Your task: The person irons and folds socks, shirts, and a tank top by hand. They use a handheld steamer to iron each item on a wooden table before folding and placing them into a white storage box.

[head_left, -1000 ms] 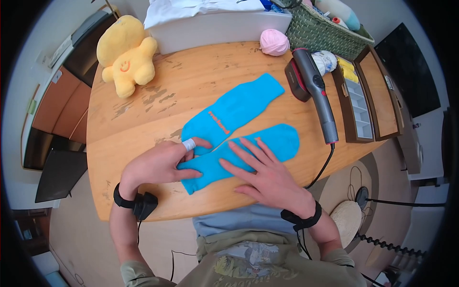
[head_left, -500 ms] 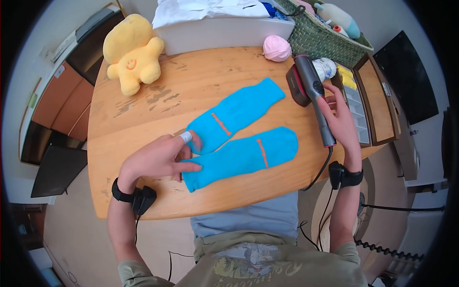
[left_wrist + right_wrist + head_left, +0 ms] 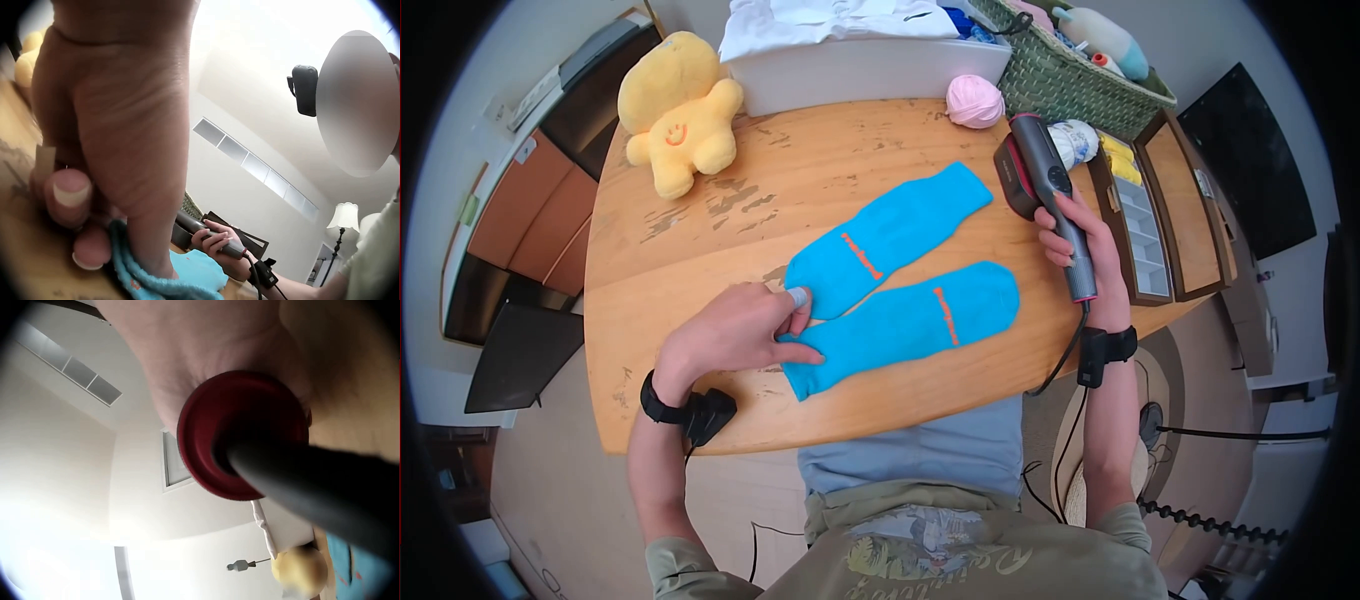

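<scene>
Two blue socks with orange lettering lie flat on the wooden table. My left hand [image 3: 735,330] is at the open end of the near sock [image 3: 890,325], its thumb on the fabric. In the left wrist view the sock's cuff [image 3: 119,256] runs between thumb and curled fingers. The far sock [image 3: 900,225] lies slantwise just beyond, close to the left fingertips. My right hand [image 3: 1097,245] grips the grey handle of a handheld garment steamer [image 3: 1035,145]. The right wrist view shows the handle's red end [image 3: 197,447] with its black cord, the palm behind it.
A divided wooden box [image 3: 1140,240] with its lid up stands right of the steamer. Behind are a pink yarn ball [image 3: 975,102], a green woven basket [image 3: 1090,95] and a white bin [image 3: 850,78]. A yellow plush toy [image 3: 685,130] sits at back left. The steamer's cord [image 3: 1060,360] drops over the table edge.
My right hand has left the near sock, moved right to the steamer and closed round its handle. The sock's orange lettering is uncovered. My left hand stays at the cuff, its index finger drawn in.
</scene>
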Tool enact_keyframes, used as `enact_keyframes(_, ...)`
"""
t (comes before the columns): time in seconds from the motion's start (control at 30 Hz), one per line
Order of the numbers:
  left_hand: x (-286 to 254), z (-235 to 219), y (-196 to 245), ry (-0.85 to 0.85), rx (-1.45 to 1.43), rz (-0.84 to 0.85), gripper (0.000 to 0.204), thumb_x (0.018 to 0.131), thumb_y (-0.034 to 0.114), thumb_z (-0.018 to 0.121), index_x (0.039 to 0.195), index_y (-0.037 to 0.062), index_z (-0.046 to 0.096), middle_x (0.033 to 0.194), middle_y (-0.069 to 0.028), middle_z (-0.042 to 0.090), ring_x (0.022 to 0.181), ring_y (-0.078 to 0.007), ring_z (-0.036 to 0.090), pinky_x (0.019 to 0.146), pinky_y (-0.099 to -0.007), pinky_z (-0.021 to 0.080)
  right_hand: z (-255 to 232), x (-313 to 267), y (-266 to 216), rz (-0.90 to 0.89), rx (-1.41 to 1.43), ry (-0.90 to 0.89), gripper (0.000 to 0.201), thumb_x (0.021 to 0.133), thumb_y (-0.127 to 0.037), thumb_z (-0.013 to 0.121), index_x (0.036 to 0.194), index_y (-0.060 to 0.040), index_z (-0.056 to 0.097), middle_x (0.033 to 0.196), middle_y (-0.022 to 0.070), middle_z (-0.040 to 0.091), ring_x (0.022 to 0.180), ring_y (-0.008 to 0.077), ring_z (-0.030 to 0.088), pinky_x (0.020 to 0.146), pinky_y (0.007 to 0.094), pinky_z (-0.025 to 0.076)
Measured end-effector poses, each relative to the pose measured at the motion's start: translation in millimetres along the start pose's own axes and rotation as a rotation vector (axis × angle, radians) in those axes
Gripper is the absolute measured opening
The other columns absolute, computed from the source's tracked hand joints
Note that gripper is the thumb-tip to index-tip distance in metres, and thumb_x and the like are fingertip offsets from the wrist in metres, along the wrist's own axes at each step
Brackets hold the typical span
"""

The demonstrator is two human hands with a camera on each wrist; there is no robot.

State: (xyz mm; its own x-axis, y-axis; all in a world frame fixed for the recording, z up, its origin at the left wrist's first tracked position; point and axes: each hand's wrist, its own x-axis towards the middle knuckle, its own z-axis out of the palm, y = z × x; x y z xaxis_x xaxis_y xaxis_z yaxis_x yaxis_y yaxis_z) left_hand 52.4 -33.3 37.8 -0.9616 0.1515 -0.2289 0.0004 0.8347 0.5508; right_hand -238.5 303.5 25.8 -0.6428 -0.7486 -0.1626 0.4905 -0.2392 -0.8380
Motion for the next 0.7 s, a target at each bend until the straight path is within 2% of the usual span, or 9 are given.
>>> enact_keyframes(0.1, -1, -3, -2, 0.014, 0.017, 0.005, 0.05, 0.082, 0.046, 0.088, 0.085, 0.0101, 0.054, 0.058, -0.0089, 0.052, 0.056, -0.0303, 0.057, 0.055, -0.0391, 0.042, 26, -11, 4, -0.051, -0.15, 0.1, 0.053, 0.106, -0.017, 0.059, 0.153, -0.0138, 0.036, 0.085, 0.0068, 0.055, 0.054, 0.0092, 0.055, 0.04, 0.0229, 0.041)
enact_keyframes(0.2, -2, -12, 1, -0.071, -0.029, -0.04, 0.049, 0.083, 0.047, 0.087, 0.082, 0.0099, 0.054, 0.062, -0.0104, 0.057, 0.062, -0.0338, 0.06, 0.059, -0.0415, 0.043, 72, -44, 7, -0.094, -0.121, 0.093, 0.067, 0.104, -0.013, 0.059, 0.162, -0.0138, 0.025, 0.084, 0.0081, 0.056, 0.049, 0.011, 0.054, 0.038, 0.0242, 0.04)
enact_keyframes(0.3, -3, -11, -4, -0.106, -0.06, -0.018, 0.05, 0.081, 0.046, 0.089, 0.083, 0.0096, 0.055, 0.061, -0.0085, 0.058, 0.06, -0.0307, 0.06, 0.059, -0.0404, 0.043, 113, -80, 17, -0.072, -0.025, 0.03, 0.08, 0.102, -0.01, 0.059, 0.168, -0.015, 0.014, 0.081, 0.009, 0.056, 0.045, 0.0128, 0.051, 0.037, 0.0252, 0.04)
enact_keyframes(0.37, -4, -12, -6, -0.125, -0.12, -0.037, 0.05, 0.08, 0.046, 0.09, 0.084, 0.0092, 0.056, 0.061, -0.0074, 0.058, 0.06, -0.0292, 0.06, 0.059, -0.04, 0.043, 139, -98, 26, 0.03, -0.065, 0.01, 0.087, 0.099, -0.006, 0.06, 0.169, -0.0159, 0.009, 0.081, 0.0118, 0.059, 0.045, 0.0145, 0.053, 0.041, 0.0261, 0.042)
enact_keyframes(0.43, -4, -13, -5, -0.135, -0.149, -0.052, 0.049, 0.079, 0.045, 0.09, 0.085, 0.0088, 0.058, 0.061, -0.0066, 0.059, 0.06, -0.0281, 0.061, 0.059, -0.0396, 0.044, 158, -109, 43, 0.187, -0.151, -0.038, 0.089, 0.1, -0.016, 0.064, 0.17, -0.0216, 0.008, 0.084, 0.0156, 0.058, 0.045, 0.0149, 0.052, 0.041, 0.0259, 0.043)
enact_keyframes(0.47, -3, -14, -4, -0.141, -0.148, -0.061, 0.049, 0.079, 0.044, 0.09, 0.086, 0.0085, 0.058, 0.061, -0.0064, 0.06, 0.06, -0.0277, 0.062, 0.059, -0.0393, 0.044, 158, -110, 52, 0.248, -0.132, -0.174, 0.088, 0.104, -0.02, 0.061, 0.17, -0.0241, 0.003, 0.085, 0.0157, 0.058, 0.048, 0.0158, 0.054, 0.044, 0.028, 0.046)
enact_keyframes(0.53, -3, -15, -3, -0.14, -0.14, -0.078, 0.048, 0.079, 0.044, 0.091, 0.086, 0.0077, 0.06, 0.061, -0.0065, 0.061, 0.06, -0.0276, 0.063, 0.059, -0.039, 0.045, 166, -113, 74, 0.381, -0.006, -0.25, 0.082, 0.109, -0.024, 0.054, 0.169, -0.0246, -0.003, 0.086, 0.0151, 0.059, 0.048, 0.0163, 0.055, 0.044, 0.0295, 0.046)
enact_keyframes(0.63, -2, -15, -3, -0.142, -0.107, -0.098, 0.048, 0.078, 0.044, 0.091, 0.08, 0.0063, 0.061, 0.06, -0.0078, 0.062, 0.06, -0.0286, 0.065, 0.06, -0.0388, 0.047, 176, -116, 98, 0.506, 0.102, -0.289, 0.076, 0.113, -0.027, 0.046, 0.169, -0.0244, -0.006, 0.09, 0.015, 0.059, 0.051, 0.0174, 0.057, 0.047, 0.0298, 0.048)
enact_keyframes(0.7, -1, -14, -6, -0.168, -0.065, -0.128, 0.05, 0.077, 0.045, 0.092, 0.073, 0.0054, 0.062, 0.058, -0.0088, 0.063, 0.059, -0.0294, 0.066, 0.059, -0.039, 0.048, 184, -120, 109, 0.453, 0.06, -0.304, 0.075, 0.114, -0.022, 0.045, 0.168, -0.0244, -0.006, 0.092, 0.0131, 0.058, 0.054, 0.0158, 0.057, 0.048, 0.0294, 0.049)
